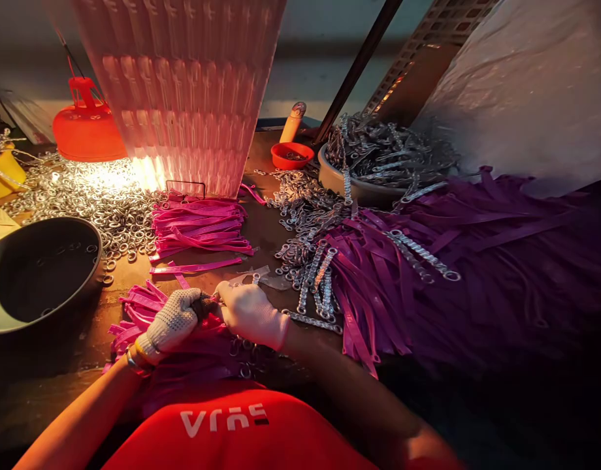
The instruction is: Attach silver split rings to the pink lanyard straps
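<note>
Pink fabric shows between the two gloved hands, which meet at the fingertips low in the middle of the view. With that meeting point as the centre of the clock and twelve straight ahead, the left hand comes in from eight and the right hand from four. Both are curled closed and seem to pinch one pink strap between them; the fingers cover most of it, so its long axis and any fitting at its end cannot be told.

Beneath the hands, a loose pile of straps fans toward nine and ten, nearer the left hand. A single loose strap lies crosswise near eleven, its long axis running roughly from nine to three, just short of a stacked bundle farther out, also lengthwise across.

Nearer the right hand, short metal chains lie at about three, apart from the fingers, with a large purple heap just past them. Small metal rings spread at ten, and a dark bowl sits at nine, well apart from the left hand.
</note>
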{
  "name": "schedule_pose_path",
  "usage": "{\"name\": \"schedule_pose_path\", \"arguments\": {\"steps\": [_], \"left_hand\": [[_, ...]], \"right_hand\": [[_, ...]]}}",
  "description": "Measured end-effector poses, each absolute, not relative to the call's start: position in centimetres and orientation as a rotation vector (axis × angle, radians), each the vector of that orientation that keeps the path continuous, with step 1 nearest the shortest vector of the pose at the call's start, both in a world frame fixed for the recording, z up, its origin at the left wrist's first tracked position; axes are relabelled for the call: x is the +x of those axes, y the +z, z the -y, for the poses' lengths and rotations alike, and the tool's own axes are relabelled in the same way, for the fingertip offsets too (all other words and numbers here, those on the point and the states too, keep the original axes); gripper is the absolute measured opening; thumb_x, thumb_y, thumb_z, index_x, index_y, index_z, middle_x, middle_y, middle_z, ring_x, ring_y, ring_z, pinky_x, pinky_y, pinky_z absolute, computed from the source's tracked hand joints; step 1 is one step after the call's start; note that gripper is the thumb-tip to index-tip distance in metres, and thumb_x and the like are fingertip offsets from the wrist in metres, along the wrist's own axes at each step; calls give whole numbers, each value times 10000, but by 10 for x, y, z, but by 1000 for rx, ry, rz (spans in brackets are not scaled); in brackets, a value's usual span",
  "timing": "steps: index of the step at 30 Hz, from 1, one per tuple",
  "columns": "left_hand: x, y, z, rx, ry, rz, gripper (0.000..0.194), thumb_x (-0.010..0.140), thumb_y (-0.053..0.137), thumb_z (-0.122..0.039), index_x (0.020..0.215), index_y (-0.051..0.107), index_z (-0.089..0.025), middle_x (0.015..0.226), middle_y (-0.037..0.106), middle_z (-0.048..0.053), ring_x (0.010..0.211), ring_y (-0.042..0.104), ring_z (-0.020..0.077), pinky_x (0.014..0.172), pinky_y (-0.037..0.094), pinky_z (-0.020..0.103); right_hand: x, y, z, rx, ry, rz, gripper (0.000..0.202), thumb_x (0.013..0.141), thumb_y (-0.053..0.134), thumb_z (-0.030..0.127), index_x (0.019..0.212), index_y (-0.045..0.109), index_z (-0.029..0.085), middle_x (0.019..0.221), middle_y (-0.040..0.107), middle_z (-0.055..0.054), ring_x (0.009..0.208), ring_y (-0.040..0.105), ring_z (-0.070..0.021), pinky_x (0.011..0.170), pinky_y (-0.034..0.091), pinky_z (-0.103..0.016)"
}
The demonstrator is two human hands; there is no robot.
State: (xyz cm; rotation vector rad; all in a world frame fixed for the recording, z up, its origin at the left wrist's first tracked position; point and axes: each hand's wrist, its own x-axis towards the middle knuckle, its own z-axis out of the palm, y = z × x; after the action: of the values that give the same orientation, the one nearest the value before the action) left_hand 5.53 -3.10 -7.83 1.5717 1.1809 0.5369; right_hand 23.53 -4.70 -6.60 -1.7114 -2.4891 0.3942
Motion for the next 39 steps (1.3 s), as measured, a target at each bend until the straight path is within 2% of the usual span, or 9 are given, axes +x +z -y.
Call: {"name": "schedule_pose_path", "arguments": {"steps": [8, 11, 13, 17, 22, 27, 30, 36, 39], "left_hand": [[53, -80, 14, 1613, 373, -1154, 187, 799, 564, -289, 775, 669, -135, 602, 591, 13, 484, 459, 103, 447, 321, 203], [52, -76, 3, 1444, 429, -1163, 338, 827, 603, -372, 1048, 678, -127, 519, 556, -19, 405, 423, 99, 396, 299, 191], [53, -78, -4, 1301, 539, -1205, 414, 837, 627, -453, 1073, 662, -115, 473, 518, -33, 367, 389, 92, 364, 270, 181], [59, -82, -14, 796, 645, -1131, 464, 866, 615, -540, 1010, 650, -100, 602, 590, 10, 368, 359, 53, 336, 232, 164], [67, -68, -8, 464, 528, -914, 578, 902, 524, -589, 1112, 653, -67, 767, 677, 116, 442, 470, 97, 355, 313, 198], [62, -60, 10, 570, 561, -906, 328, 798, 674, -243, 1067, 675, -56, 689, 626, 55, 447, 444, 62, 388, 312, 173], [56, -64, 19, 722, 576, -902, 280, 787, 718, -258, 1019, 657, -114, 715, 611, 19, 437, 408, 46, 369, 247, 170], [59, -66, 32, 1048, 613, -1122, 358, 879, 607, -482, 808, 637, -133, 527, 522, -15, 404, 376, 65, 372, 247, 183], [63, -65, 35, 1286, 681, -1194, 280, 864, 630, -424, 873, 647, -145, 560, 564, -15, 442, 421, 78, 409, 314, 188]], "right_hand": [[237, -77, 47, -1583, 196, 2713, 265, 970, 458, 306, 1049, 625, 116, 862, 710, -150, 756, 665, -261, 636, 410, -324], [253, -71, 38, -1641, 227, 2663, 371, 966, 504, 483, 1034, 654, 151, 913, 717, -127, 827, 661, -266, 668, 411, -328], [275, -68, 26, -1717, 211, 2582, 444, 940, 517, 579, 1054, 667, 176, 963, 715, -121, 892, 644, -263, 719, 413, -330], [337, -75, -12, -2099, 27, 2385, 304, 975, 522, 350, 1227, 613, 206, 1101, 695, -112, 1036, 591, -246, 854, 387, -338], [374, -109, -53, -2266, 38, 2384, 256, 875, 562, 156, 1094, 687, 116, 1126, 672, -196, 1086, 567, -304, 875, 374, -400], [372, -123, -60, -2268, 9, 2301, 282, 908, 458, 135, 1009, 717, 90, 1104, 661, -229, 1094, 570, -329, 870, 388, -431], [362, -116, -52, -2173, -17, 2233, 290, 943, 435, 175, 1027, 709, 126, 1246, 632, -194, 1224, 512, -322, 962, 379, -437], [296, -79, 8, -1379, 746, 1853, 238, 963, 465, 312, 1089, 635, 203, 953, 707, -44, 797, 630, -172, 761, 486, -286], [260, -63, 35, -1243, 887, 1788, 230, 924, 528, 328, 1097, 639, 224, 1023, 703, -25, 883, 627, -164, 824, 482, -285]]}}
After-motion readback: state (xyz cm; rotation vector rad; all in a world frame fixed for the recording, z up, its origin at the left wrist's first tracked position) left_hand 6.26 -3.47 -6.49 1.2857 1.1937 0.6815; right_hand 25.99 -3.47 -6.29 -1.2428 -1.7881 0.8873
